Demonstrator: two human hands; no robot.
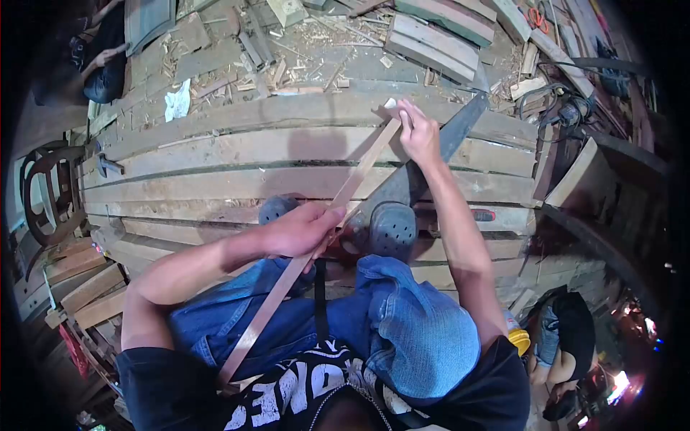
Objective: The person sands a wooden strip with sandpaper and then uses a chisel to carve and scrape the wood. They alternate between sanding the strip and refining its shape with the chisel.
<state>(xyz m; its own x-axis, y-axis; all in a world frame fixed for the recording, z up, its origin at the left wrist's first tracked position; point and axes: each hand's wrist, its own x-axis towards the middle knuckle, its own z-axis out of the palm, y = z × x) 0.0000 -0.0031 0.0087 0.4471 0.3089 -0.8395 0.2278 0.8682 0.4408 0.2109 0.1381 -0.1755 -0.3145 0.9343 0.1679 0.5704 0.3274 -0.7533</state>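
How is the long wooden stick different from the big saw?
The stick is light brown; the saw is dark grey.
The stick is narrow; the saw has a wide blade that tapers.
The left hand holds the stick; the saw lies by a shoe.
Both are long and slanting.

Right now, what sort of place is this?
Probably a woodworking shop, judging by the wood shavings scattered over the ground, the handsaw by the person's foot, and the curved wooden pieces piled beyond the boards.
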